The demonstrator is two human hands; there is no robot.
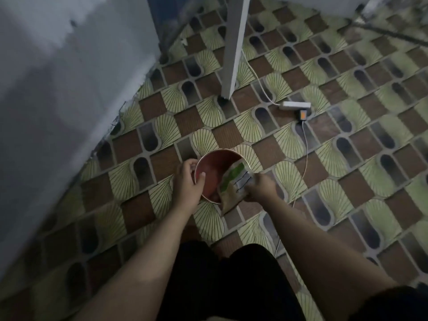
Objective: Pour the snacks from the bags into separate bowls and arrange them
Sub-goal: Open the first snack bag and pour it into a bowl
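A red bowl with a pale rim is held over the patterned floor. My left hand grips its left rim, thumb hooked inside the bowl. My right hand holds a snack bag, beige with green and white print, tilted across the bowl's right side with its upper end over the rim. I cannot tell in this dim light whether any snacks lie inside the bowl.
A white table leg stands on the floor ahead. A white power strip with a plugged-in adapter and a trailing cable lies to the right. A grey wall runs along the left. My dark-clothed legs fill the bottom.
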